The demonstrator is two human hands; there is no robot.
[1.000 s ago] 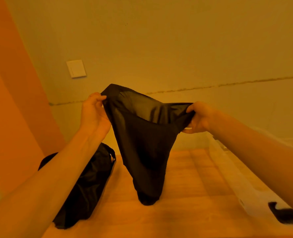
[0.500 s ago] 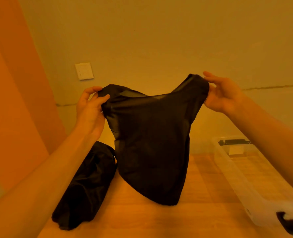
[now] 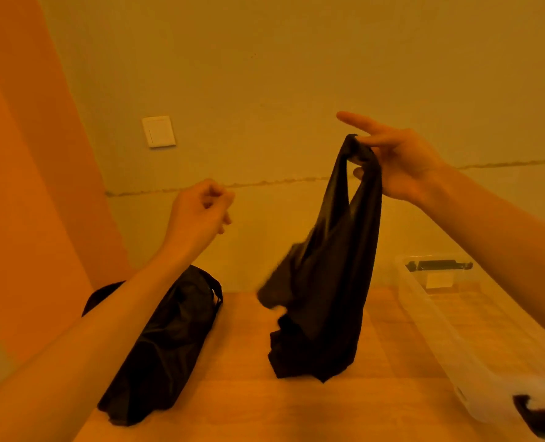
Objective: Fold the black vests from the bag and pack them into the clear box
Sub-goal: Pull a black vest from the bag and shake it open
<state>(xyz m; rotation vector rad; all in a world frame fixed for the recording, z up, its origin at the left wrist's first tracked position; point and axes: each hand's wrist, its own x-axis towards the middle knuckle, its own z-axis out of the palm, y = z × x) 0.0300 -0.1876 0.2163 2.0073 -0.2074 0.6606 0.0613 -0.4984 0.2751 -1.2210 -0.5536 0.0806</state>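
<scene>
A black vest (image 3: pixel 325 282) hangs by one shoulder strap from my right hand (image 3: pixel 395 161), which pinches the strap between thumb and fingers with the index finger stretched out. The vest's lower edge touches the wooden table (image 3: pixel 239 403). My left hand (image 3: pixel 197 212) is raised to the left of the vest, fingers curled, holding nothing. The black bag (image 3: pixel 165 342) lies on the table at the left, partly hidden by my left forearm. The clear box (image 3: pixel 437 339) stands open at the right.
A black latch (image 3: pixel 539 413) sits on the box's near end, another on its far end. The wall stands right behind the table, with a white switch plate (image 3: pixel 158 131). An orange wall closes the left side.
My left hand has let go of the vest and drawn back to the left. The vest now hangs bunched from my right hand alone and swings over the table.
</scene>
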